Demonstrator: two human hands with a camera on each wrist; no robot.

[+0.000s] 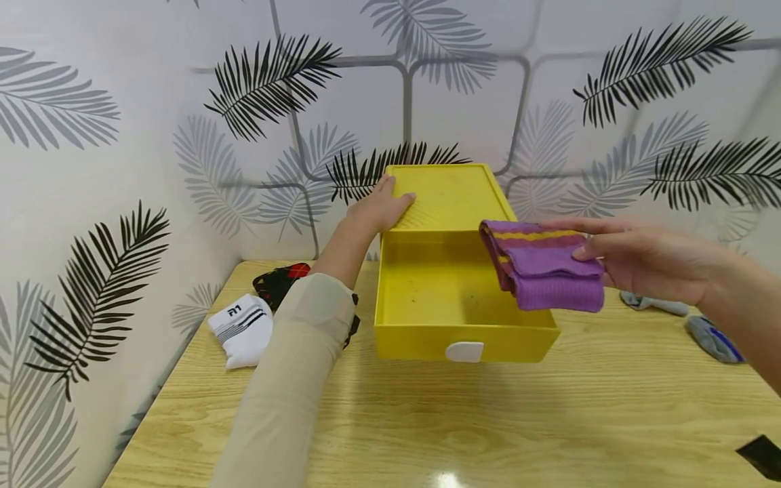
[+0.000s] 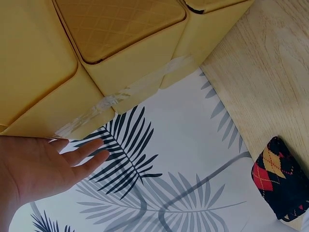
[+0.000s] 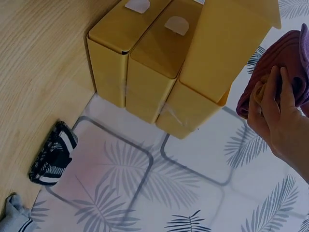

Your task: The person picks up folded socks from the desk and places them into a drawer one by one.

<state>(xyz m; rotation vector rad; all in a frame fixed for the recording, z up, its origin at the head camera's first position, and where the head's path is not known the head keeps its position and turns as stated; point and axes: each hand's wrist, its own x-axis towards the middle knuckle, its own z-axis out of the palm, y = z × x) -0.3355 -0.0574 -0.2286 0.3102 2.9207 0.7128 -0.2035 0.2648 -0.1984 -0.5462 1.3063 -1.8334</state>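
Note:
A pair of folded purple socks (image 1: 549, 271) with yellow stripes is gripped in my right hand (image 1: 655, 257), thumb on top and fingers beneath. The socks hang above the right side of a yellow drawer (image 1: 421, 342), which is pulled out and has a white tab on its front. Nothing lies on the visible drawer floor. On the left edge of the yellow cabinet's top (image 1: 454, 193) rests my left hand (image 1: 381, 203), its fingers extended. In the right wrist view, two lower drawers (image 3: 152, 43) are closed, and the fingers curl around the folded socks (image 3: 285, 67).
Left of the cabinet lie folded white socks (image 1: 244, 332) and black argyle socks (image 1: 281, 279) with red diamonds. Grey socks (image 1: 655, 303) and grey-blue socks (image 1: 714, 339) are on the right. The right wrist view also has black-and-white patterned socks (image 3: 53, 154). A patterned wall stands behind.

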